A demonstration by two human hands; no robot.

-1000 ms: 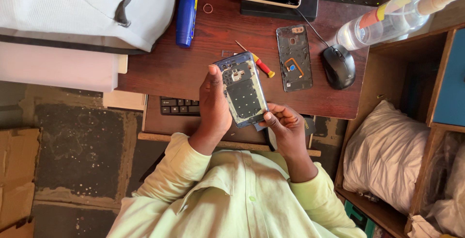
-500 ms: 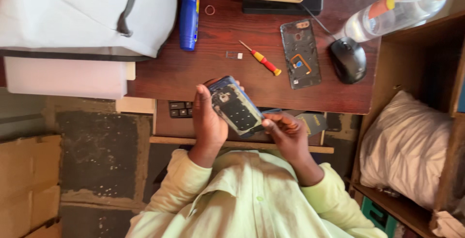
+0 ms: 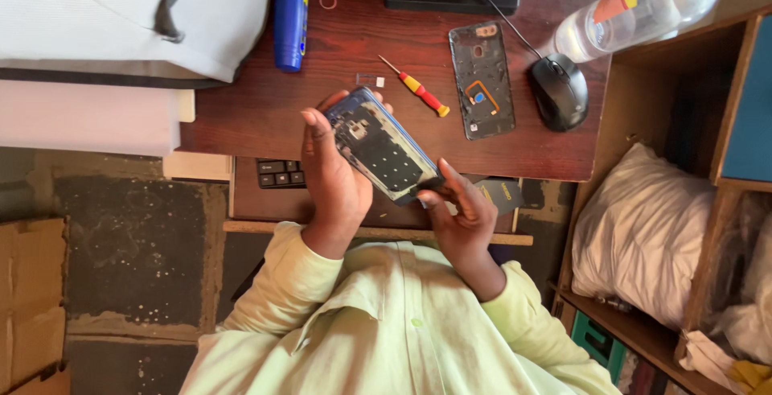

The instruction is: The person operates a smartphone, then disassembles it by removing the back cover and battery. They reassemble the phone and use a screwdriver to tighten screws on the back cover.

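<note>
The opened phone (image 3: 379,147) sits tilted above the desk (image 3: 241,113) edge, cradled in the left hand (image 3: 334,182), fingers curled round its side. The right hand (image 3: 460,210) pinches its lower corner. A screwdriver (image 3: 418,89) and back cover (image 3: 481,80) lie just beyond.

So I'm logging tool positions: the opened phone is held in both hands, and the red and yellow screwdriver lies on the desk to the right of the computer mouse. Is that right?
Not quite. In the head view the red and yellow screwdriver lies to the left of the computer mouse, with the detached phone back cover between them. The rest holds: the left hand and right hand both hold the opened phone above the desk.
</note>
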